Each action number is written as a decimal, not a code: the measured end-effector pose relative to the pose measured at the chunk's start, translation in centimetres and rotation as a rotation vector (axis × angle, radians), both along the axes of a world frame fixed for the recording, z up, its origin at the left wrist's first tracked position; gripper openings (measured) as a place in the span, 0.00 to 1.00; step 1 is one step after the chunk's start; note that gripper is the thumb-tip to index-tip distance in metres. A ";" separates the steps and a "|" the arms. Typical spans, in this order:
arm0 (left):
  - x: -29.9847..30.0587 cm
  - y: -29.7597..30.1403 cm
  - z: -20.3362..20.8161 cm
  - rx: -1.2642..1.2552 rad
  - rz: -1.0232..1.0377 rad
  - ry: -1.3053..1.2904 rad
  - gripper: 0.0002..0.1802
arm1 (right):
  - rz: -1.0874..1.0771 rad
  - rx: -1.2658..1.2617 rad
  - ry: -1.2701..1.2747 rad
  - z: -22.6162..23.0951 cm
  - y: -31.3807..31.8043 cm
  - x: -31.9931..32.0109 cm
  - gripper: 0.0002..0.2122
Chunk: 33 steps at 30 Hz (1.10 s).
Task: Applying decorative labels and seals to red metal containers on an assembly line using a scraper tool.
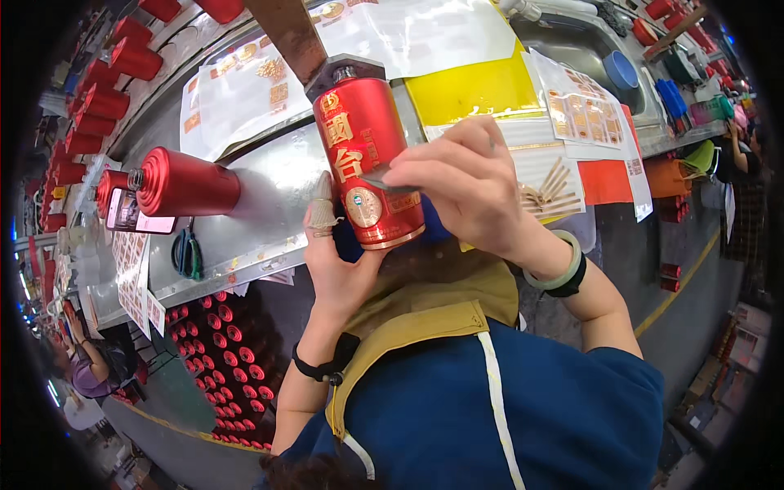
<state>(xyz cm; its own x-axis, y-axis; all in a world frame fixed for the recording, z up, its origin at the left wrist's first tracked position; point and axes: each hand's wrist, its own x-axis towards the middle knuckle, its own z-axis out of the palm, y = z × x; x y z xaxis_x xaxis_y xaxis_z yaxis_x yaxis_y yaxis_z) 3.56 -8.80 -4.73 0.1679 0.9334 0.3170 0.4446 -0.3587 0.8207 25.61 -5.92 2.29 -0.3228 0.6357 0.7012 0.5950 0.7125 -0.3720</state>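
Note:
A red bottle [365, 135] with gold lettering and a round gold emblem lies on the metal bench, its neck pointing away from me against a metal bracket [343, 62]. My left hand [341, 273] cups its lower left side and base; light finger covers wrap some fingers. Over the bottle's lower front, my right hand [461, 175] pinches a thin, dark, pointed tool [385, 177], its tip close to the emblem. Whether the tip touches the bottle I cannot tell. Left of it, another red bottle [192, 186] lies on its side.
Scissors [187, 251] and a phone [140, 212] lie at the left. Label sheets [584, 110], a yellow sheet [474, 88] and thin wooden sticks [549, 186] lie right. A rusty post [286, 37] rises beyond the bottle. Many red bottles [229, 351] stand below the bench.

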 end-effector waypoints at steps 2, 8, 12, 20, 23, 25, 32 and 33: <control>-0.1 0.4 -0.7 -0.025 -0.032 -0.031 0.54 | 0.066 -0.012 -0.013 -0.8 -1.9 -0.2 0.15; -0.4 0.5 0.5 -0.073 -0.096 0.062 0.52 | 0.054 -0.030 0.131 -0.3 -1.5 0.2 0.13; -0.4 0.7 0.8 -0.193 -0.110 0.086 0.51 | 0.018 -0.023 -0.003 -1.7 -3.3 0.4 0.10; 0.3 0.7 0.6 -0.107 -0.083 0.050 0.59 | -0.075 -0.033 0.024 -0.7 -2.3 0.9 0.13; 1.0 0.8 0.5 -0.115 -0.045 -0.041 0.60 | 0.009 -0.070 0.002 -1.2 -4.2 0.2 0.11; 1.2 1.1 -0.1 -0.102 -0.027 -0.027 0.59 | 0.064 -0.065 -0.007 -0.4 -4.5 0.4 0.11; 1.8 0.8 1.2 -0.137 -0.014 -0.090 0.49 | 0.032 -0.038 -0.030 -0.2 -3.5 0.2 0.15; 2.4 0.6 2.7 -0.227 0.005 -0.188 0.49 | 0.111 -0.061 -0.004 -0.3 -4.0 -0.5 0.15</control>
